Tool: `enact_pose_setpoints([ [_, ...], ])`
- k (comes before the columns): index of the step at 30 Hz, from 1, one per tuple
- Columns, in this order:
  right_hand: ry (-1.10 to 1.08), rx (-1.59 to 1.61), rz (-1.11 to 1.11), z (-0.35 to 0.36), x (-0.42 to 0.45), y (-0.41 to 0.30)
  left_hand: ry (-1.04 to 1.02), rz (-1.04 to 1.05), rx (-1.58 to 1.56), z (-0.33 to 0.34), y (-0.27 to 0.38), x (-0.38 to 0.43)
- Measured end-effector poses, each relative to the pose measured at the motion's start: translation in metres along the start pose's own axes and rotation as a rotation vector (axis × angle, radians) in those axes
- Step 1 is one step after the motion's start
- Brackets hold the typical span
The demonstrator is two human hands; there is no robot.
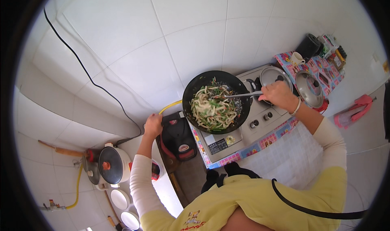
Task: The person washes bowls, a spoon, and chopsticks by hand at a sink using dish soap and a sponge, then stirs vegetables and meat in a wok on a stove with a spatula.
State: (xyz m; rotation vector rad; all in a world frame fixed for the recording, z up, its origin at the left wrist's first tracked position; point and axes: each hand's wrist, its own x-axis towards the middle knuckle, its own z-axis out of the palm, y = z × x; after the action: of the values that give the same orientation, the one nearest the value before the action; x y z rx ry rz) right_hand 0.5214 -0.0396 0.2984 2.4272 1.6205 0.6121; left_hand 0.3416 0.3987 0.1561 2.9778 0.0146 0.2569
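Note:
My right hand point(276, 94) grips a metal cooking utensil point(243, 95) by its handle, above the stove. The utensil's head is sunk among the food in a black wok point(217, 74), so its shape is partly hidden. Pale strips mixed with green pieces and small red bits point(213, 109) fill much of the wok. Some steam seems to rise from them. To the wok's left, my left hand point(154, 125) is closed around what looks like its long dark handle point(171, 117). The wok sits over the left side of a gas stove point(248, 136).
Beside the wok, a lidded pan point(275, 75) occupies the other burner. Another metal lid point(309, 89) rests to its right, near a mug point(297, 59). Below my left hand is a black-and-red appliance point(179, 136). A lidded electric pot point(112, 164) and white bowls point(119, 199) stand left.

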Motion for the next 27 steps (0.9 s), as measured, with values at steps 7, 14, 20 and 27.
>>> enact_pose_setpoints([
  [7,-0.288,-0.134,-0.023,-0.045,0.040,0.035,0.049,0.037,-0.008,0.002,-0.004,-0.001],
  [14,-0.803,0.090,0.247,-0.023,0.051,0.025,-0.039,0.024,0.006,0.003,-0.006,0.002],
  [20,-0.757,0.445,0.463,0.000,-0.043,-0.027,-0.147,0.024,-0.025,0.000,-0.009,0.007],
  [27,-0.640,1.127,0.811,0.063,-0.053,-0.091,-0.264,-0.057,-0.020,-0.001,-0.003,0.003],
])
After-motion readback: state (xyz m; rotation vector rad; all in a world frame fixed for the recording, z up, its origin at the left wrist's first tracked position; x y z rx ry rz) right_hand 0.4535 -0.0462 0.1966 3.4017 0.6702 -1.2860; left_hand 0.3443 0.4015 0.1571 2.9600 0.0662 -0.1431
